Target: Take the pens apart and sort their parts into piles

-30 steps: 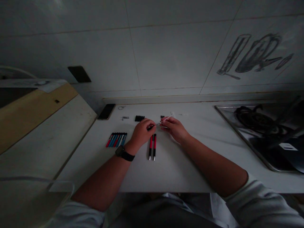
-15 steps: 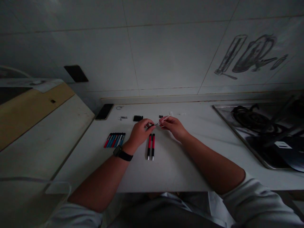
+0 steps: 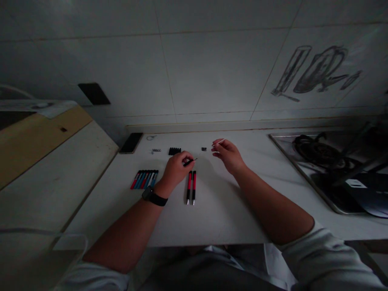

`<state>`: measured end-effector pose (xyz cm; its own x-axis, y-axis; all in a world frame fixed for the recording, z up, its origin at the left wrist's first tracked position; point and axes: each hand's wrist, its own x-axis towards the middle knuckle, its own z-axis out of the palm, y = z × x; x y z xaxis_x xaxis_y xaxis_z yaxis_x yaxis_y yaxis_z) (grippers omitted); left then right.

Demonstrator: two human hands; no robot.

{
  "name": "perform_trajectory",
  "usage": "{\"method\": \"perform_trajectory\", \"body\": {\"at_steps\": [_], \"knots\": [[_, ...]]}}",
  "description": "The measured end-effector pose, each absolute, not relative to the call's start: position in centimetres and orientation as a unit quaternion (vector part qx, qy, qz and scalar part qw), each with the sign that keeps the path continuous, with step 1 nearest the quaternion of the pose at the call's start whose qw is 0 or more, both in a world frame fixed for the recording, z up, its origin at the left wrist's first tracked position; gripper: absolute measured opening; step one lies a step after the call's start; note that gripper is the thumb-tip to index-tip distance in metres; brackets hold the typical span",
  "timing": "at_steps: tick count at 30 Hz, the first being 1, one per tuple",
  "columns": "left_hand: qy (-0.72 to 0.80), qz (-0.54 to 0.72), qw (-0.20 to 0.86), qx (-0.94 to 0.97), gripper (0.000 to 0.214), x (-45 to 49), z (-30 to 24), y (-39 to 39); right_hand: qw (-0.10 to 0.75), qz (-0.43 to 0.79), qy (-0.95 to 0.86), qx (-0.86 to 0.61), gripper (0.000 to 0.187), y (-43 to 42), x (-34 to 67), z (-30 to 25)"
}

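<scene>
Black pen part [image 3: 188,163] is finger-pinched in left hand [image 3: 176,167], slim white rod [image 3: 221,141] likewise in right hand [image 3: 229,157]. Pen assembly judged underway; careful end alignment would be required.

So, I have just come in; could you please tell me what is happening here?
A person is handling small parts over a white counter. The left hand holds a small black part with a thin tip, and the right hand holds a thin white stick. The two hands are apart. Two red-and-black pens lie side by side near the left hand, and a row of coloured barrels lies farther left.
</scene>
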<state>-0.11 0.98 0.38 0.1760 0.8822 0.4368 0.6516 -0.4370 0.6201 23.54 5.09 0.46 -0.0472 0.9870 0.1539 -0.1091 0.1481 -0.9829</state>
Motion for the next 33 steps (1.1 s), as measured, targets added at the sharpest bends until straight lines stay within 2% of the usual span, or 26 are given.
{"method": "perform_trajectory", "body": {"at_steps": [3, 6, 8, 10, 14, 16, 33], "knots": [[0.504, 0.386, 0.151, 0.758, 0.007, -0.2, 0.1, 1.1, 0.554, 0.357, -0.580, -0.478, 0.038, 6.4, 25.8, 0.9], [0.497, 0.381, 0.151, 0.765, 0.007, -0.2, 0.0, 1.1, 0.508, 0.219, -0.641, -0.532, 0.044, 7.3, 27.7, 0.8], [0.498, 0.378, 0.149, 0.767, 0.008, -0.2, 0.0, 1.1, 0.473, 0.165, -0.660, -0.560, 0.051, 7.5, 28.6, 0.5], [0.498, 0.376, 0.147, 0.768, 0.008, -0.2, 0.0, 1.1, 0.442, 0.133, -0.670, -0.582, 0.049, 7.7, 29.0, 0.0], [0.494, 0.372, 0.146, 0.772, 0.007, -0.2, 0.1, 1.1, 0.364, 0.096, -0.689, -0.619, 0.022, 8.2, 29.3, -1.0], [0.494, 0.369, 0.149, 0.773, 0.007, -0.2, 0.2, 1.1, 0.325, 0.088, -0.694, -0.636, 0.017, 8.5, 29.2, -1.5], [0.484, 0.381, 0.129, 0.777, 0.011, -0.2, -0.1, 1.1, 0.163, 0.057, -0.715, -0.678, 0.026, 8.8, 29.5, -1.8]]}}
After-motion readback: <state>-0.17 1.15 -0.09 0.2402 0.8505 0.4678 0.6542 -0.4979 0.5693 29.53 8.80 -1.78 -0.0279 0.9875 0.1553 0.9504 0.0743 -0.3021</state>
